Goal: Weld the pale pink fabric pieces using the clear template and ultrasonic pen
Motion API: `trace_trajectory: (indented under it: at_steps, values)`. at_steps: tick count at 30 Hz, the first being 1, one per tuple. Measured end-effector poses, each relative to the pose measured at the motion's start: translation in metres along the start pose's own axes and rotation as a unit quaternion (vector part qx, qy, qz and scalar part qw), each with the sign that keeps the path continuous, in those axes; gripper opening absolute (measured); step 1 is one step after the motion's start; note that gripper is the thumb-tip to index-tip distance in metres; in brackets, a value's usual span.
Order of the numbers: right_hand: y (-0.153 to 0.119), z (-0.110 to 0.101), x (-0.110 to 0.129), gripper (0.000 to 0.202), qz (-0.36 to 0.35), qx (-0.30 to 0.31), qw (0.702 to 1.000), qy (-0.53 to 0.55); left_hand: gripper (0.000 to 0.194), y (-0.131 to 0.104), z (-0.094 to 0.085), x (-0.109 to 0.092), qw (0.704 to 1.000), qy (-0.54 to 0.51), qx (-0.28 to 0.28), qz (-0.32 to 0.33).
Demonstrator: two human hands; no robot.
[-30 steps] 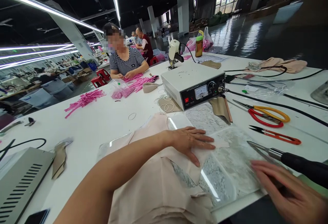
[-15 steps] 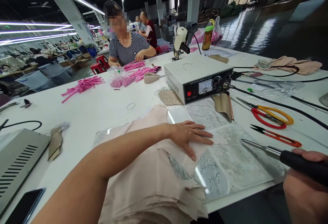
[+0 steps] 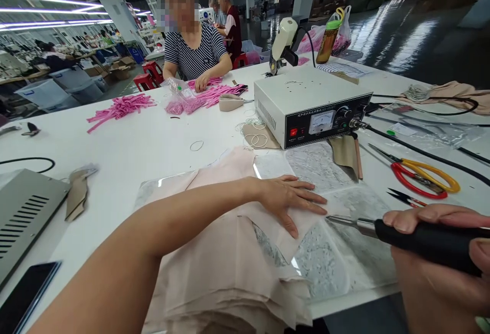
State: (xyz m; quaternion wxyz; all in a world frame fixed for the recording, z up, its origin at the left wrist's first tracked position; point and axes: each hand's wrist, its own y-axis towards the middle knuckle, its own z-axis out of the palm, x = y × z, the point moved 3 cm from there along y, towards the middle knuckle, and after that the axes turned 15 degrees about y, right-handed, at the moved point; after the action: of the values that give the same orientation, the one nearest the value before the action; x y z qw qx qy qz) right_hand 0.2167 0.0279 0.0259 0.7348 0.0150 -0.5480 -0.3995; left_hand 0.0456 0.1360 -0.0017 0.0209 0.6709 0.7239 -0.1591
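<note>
My left hand lies flat with its fingers spread on a piece of pale pink fabric. Under the fabric is a clear sheet with a mottled surface. My right hand is wrapped round the black handle of an ultrasonic cutting pen. Its metal tip points left, close to my left fingertips and the fabric's right edge; whether it touches cannot be made out. A stack of pale pink fabric pieces lies at the table's front edge, below my left forearm.
A grey control box with a cable stands behind my hands. Yellow-and-red-handled scissors and thread snips lie at right. A second box and a phone are at left. Across the table a person handles pink strips.
My right hand has brought the cutting pen left, its tip now near my left fingertips. My left hand stays flat on the fabric. The view has shifted slightly.
</note>
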Motion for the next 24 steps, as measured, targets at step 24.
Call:
trace_trajectory:
  at_steps: [24]
  values:
    - [0.004,0.008,-0.004,0.012,0.025,-0.029,0.997,0.064,0.076,0.001,0.000,-0.001,1.000,0.025,0.008,0.000]
